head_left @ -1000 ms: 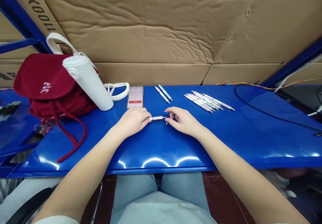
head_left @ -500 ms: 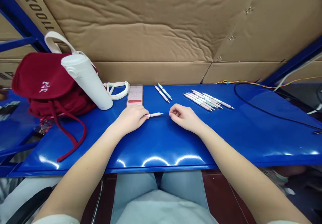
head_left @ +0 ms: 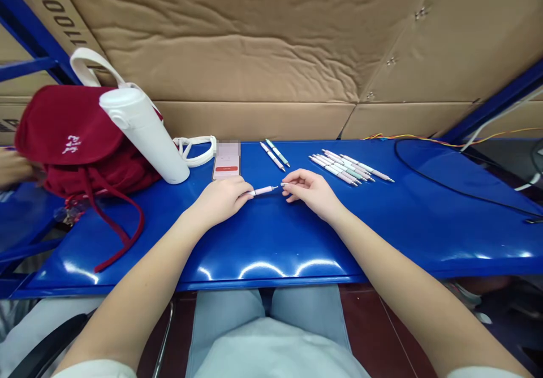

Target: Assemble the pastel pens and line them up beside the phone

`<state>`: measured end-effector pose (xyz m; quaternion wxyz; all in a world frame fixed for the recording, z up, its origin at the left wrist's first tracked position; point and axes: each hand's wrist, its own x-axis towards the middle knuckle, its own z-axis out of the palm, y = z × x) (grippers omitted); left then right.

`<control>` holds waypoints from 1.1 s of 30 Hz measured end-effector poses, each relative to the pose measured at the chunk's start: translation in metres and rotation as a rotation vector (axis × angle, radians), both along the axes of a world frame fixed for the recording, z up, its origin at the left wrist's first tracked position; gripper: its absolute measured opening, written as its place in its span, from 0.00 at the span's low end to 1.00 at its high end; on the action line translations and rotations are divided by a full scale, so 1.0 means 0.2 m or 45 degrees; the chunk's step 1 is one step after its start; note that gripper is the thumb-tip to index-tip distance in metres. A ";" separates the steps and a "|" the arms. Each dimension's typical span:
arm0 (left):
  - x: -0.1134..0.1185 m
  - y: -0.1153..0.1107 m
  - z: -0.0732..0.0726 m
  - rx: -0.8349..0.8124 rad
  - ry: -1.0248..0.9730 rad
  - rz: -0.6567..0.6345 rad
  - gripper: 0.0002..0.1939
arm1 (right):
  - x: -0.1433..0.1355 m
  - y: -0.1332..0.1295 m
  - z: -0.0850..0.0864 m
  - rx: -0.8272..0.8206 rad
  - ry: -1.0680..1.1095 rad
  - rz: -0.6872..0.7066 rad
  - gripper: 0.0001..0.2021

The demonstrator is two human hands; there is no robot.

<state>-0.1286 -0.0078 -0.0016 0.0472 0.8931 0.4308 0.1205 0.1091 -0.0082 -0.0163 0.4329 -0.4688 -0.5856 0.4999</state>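
Note:
My left hand (head_left: 227, 198) is closed on a pink-and-white pen (head_left: 263, 190), whose narrow bare end points right. Close to that end, my right hand (head_left: 309, 190) pinches a small silvery pen tip (head_left: 284, 184) between thumb and fingers. A slim gap separates the tip from the pen. Beyond my hands lie a pink pen (head_left: 272, 156) and a green pen (head_left: 278, 153), side by side. Several pastel pens (head_left: 345, 168) rest in a loose group to the right of them.
A phone (head_left: 227, 160) lies behind my left hand. On the left, a white bottle (head_left: 144, 134) leans against a red bag (head_left: 76, 123), with another person's hand (head_left: 17, 168) beside it. A black cable (head_left: 449, 184) crosses the right side of the blue table (head_left: 271, 242).
My right hand has shifted slightly left, and its fingers have opened out to show the small silvery tip. At the left edge, the other person's arm has come further into view.

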 end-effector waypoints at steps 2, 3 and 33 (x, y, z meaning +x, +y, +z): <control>0.00 0.00 0.00 0.003 0.005 0.000 0.15 | 0.00 0.00 0.00 -0.003 0.018 0.018 0.10; 0.00 0.00 0.00 0.004 0.009 -0.003 0.15 | 0.00 0.00 -0.01 -0.003 0.008 0.030 0.10; 0.02 -0.02 0.01 0.012 -0.084 -0.068 0.14 | -0.02 -0.02 -0.03 0.162 -0.341 0.092 0.07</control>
